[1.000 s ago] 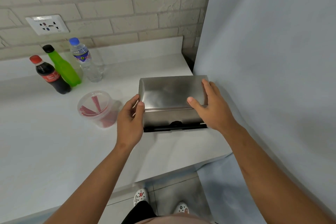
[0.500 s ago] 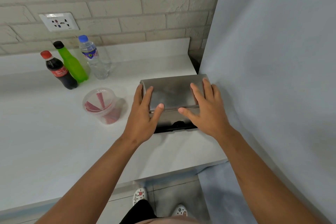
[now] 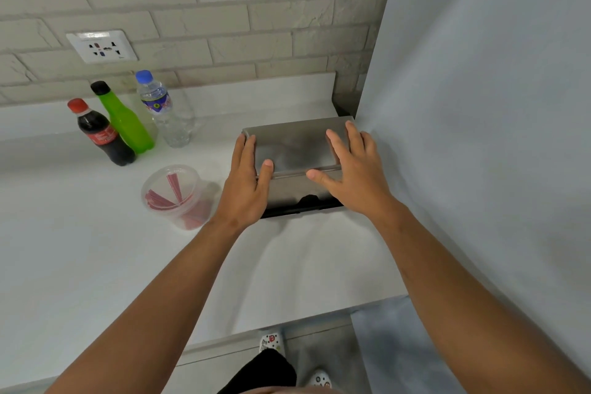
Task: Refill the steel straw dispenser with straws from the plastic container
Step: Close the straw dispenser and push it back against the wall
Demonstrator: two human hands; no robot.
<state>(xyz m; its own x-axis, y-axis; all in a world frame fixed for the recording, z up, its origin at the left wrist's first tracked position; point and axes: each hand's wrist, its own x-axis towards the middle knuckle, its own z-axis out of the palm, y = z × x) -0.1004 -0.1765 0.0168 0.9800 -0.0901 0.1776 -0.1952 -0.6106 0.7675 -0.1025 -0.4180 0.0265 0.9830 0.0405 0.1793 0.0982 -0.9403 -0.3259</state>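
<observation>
The steel straw dispenser stands on the white counter against the grey panel on the right, its lid down and its dark front slot facing me. My left hand lies flat on the lid's left end, thumb at the lid's front seam. My right hand lies flat on the right end with fingers spread, thumb at the same seam. Neither hand is closed around anything. The clear plastic container stands just left of the dispenser, lidless, with several red straws inside.
A cola bottle, a green bottle and a water bottle stand at the back left below a wall socket. The grey panel walls off the right side. The counter's front edge is near me.
Both hands left the dispenser's sides and came up onto its lid, fingers flattening out. The camera shifted so the scene sits further right and lower.
</observation>
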